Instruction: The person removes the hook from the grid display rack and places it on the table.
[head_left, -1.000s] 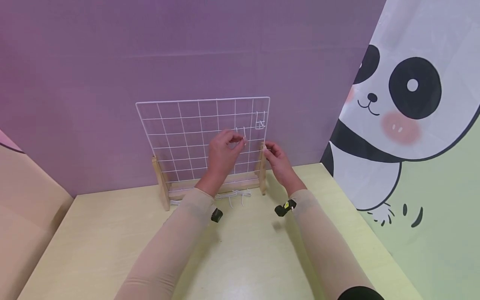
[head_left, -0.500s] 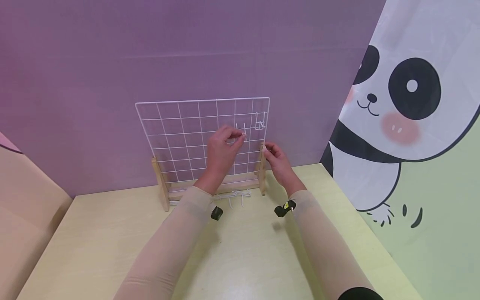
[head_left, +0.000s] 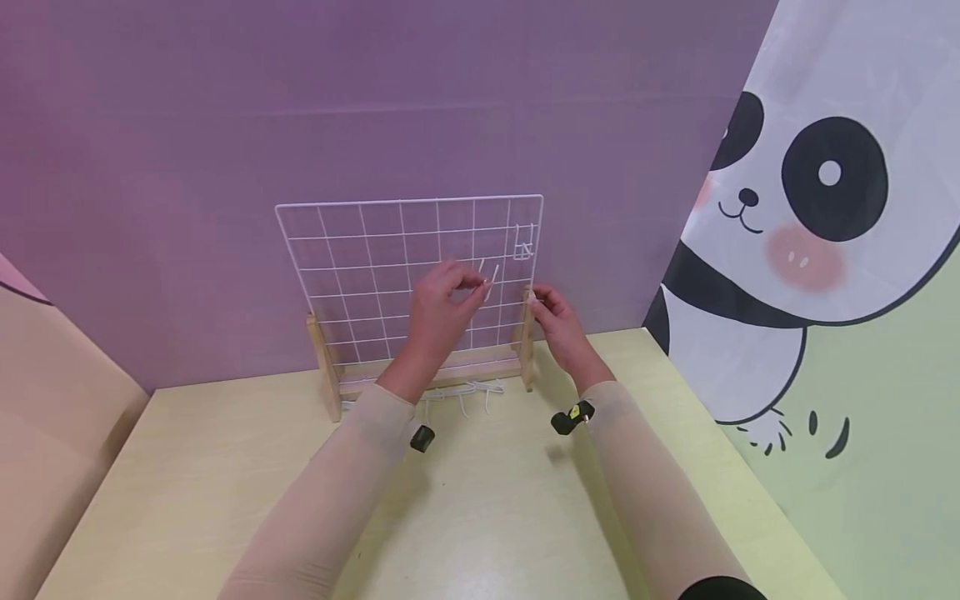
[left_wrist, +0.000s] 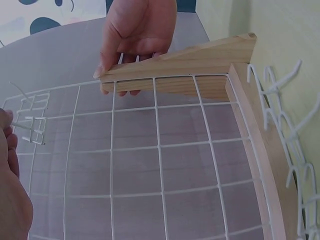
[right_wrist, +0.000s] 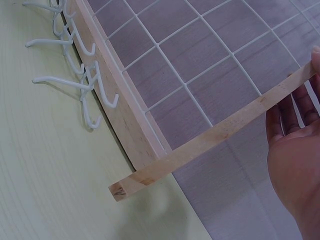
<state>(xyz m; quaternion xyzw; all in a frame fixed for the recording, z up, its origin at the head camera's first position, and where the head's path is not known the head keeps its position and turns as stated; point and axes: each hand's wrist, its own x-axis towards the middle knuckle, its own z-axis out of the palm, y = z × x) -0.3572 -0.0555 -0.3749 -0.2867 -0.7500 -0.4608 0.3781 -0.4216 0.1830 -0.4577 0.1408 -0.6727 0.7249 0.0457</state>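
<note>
My left hand [head_left: 435, 310] pinches a white wire hook [head_left: 492, 283] between thumb and fingertips, in front of the white wire grid [head_left: 408, 200]. The hook's two prongs lean to the right in the head view. In the left wrist view, the held hook [left_wrist: 37, 131] is close to the grid's wires; whether it touches them I cannot tell. Another white hook [head_left: 522, 251] hangs on the grid near its upper right corner. My right hand [head_left: 558, 327] grips the top of the right wooden upright [head_left: 527, 358], thumb on the near side and fingers behind it.
Several white wire hooks [right_wrist: 87, 85] lie on the table along the stand's wooden base bar [right_wrist: 122, 115]. The left wooden upright [head_left: 322, 367] supports the grid's other side. Behind stands a purple wall [head_left: 405, 100]; a panda-printed wall [head_left: 832, 275] is on the right.
The hook in my left hand has tilted to the right and dropped slightly. My left wrist has shifted a little leftward. The right hand keeps its grip on the upright.
</note>
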